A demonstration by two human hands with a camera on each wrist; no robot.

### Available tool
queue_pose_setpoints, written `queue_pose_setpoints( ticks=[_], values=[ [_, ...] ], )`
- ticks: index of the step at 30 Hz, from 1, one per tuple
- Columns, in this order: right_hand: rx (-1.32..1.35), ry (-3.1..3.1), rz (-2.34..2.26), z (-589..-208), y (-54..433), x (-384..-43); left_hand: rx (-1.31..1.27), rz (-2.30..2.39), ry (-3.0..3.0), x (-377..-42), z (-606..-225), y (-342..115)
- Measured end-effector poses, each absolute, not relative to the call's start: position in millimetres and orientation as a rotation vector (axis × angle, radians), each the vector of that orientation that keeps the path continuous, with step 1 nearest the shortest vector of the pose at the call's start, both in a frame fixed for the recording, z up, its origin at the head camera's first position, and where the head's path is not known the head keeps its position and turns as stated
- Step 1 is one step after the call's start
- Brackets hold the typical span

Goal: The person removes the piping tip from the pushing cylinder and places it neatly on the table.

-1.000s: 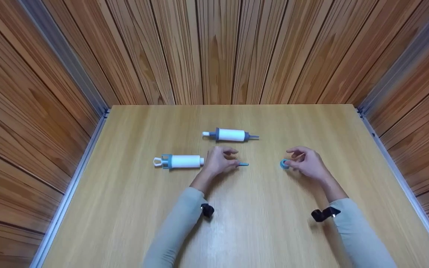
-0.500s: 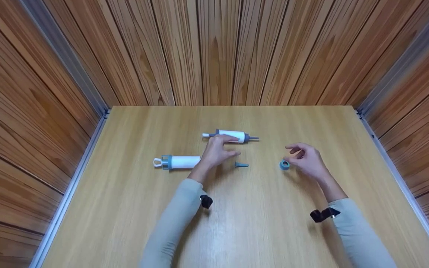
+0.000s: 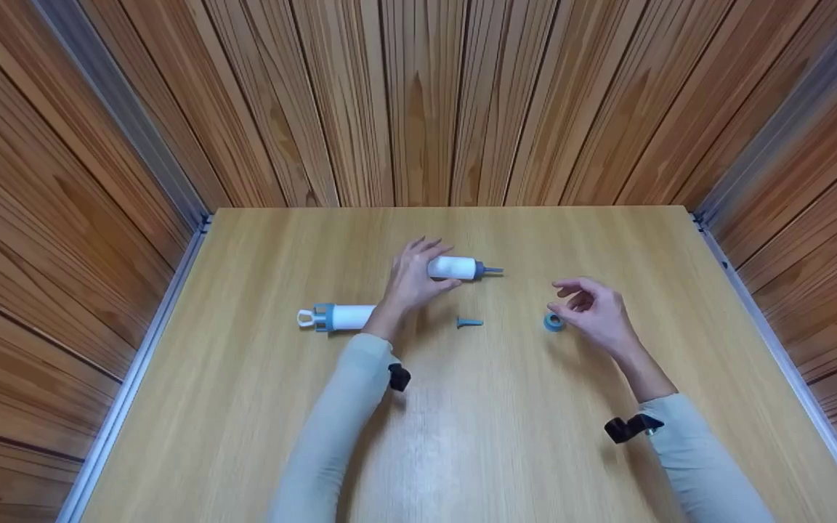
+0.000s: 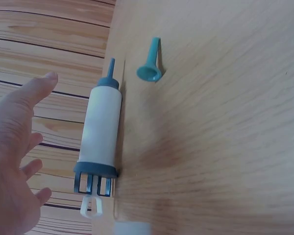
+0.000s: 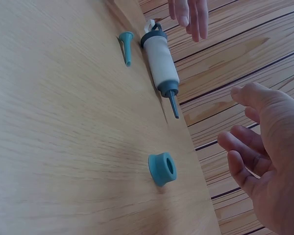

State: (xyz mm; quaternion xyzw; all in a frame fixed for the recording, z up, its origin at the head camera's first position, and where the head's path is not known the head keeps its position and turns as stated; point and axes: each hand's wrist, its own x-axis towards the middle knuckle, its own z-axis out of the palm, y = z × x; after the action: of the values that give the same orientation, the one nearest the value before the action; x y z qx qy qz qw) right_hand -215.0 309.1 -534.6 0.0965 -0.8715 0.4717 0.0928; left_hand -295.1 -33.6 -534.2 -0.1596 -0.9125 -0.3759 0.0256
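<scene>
A white-barrelled syringe with dark blue-grey ends lies at the far side of the table. My left hand hovers at its plunger end, fingers spread; the left wrist view has a gap between hand and syringe. Nearer lies a small teal nozzle, its flared end to the left. My right hand hangs loosely curled above a teal ring-shaped cap, holding nothing. Left of the nozzle is a second white syringe with teal fittings and a loop handle, its right end hidden behind my left arm.
The wooden table ends at a plank wall behind. Plank walls with metal edge strips stand on both sides. Each sleeve carries a black wrist camera.
My left hand has left the teal nozzle on the table and moved away to the far syringe. My right hand has let go of the teal cap and lifted slightly.
</scene>
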Motion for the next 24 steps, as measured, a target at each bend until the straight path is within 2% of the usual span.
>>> queue_pose_setpoints(
  ticks=[10,24],
  values=[
    [0.349,-2.537,1.372,-526.6,300.9,-210.2,-0.392,-1.211,-2.883,-305.4,-542.4,-39.2],
    [0.547,-2.374,1.387,-526.7,288.7,-213.2,-0.413,-1.168,-2.951,-306.8,-559.8,-46.5]
  ],
)
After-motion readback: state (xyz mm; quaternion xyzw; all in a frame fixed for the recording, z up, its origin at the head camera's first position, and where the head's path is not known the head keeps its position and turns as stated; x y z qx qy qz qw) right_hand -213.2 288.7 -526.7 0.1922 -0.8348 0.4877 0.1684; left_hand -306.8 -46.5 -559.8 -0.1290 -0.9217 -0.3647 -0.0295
